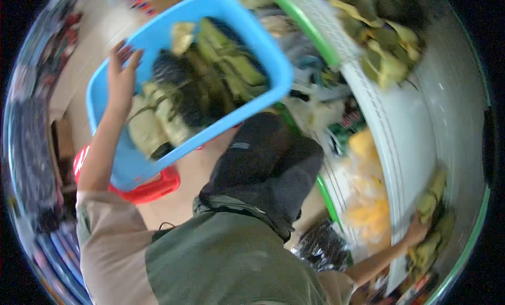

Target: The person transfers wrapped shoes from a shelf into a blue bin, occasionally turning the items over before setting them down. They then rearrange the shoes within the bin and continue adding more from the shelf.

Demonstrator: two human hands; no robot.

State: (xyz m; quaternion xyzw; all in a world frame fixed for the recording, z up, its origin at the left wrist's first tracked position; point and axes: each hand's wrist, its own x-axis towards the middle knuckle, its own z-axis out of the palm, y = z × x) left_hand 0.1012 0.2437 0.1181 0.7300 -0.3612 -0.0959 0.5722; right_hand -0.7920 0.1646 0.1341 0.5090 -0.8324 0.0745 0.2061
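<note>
A large blue plastic bin [279, 89] stands tilted in view at upper left, with rolled olive-green bundles [231, 57], pale khaki bundles [152, 126] and a dark bundle [181, 84] inside. My left hand [121, 76] is at the bin's left rim, its fingers stretched and spread, gripping nothing visible. Far to the right, my right hand [417, 231] is closed on an olive-green cloth bundle [434, 200] on the white shelf [421, 126]. Blur hides part of its fingers. Another olive bundle [442, 231] lies beside that hand.
A red stool or basin [158, 186] shows beneath the bin. More olive cloth items [389, 52] lie on the upper shelf. A lower shelf holds yellow plastic-wrapped goods [368, 189]; a black plastic bag [323, 244] sits below. Folded dark goods [34, 147] are stacked at left.
</note>
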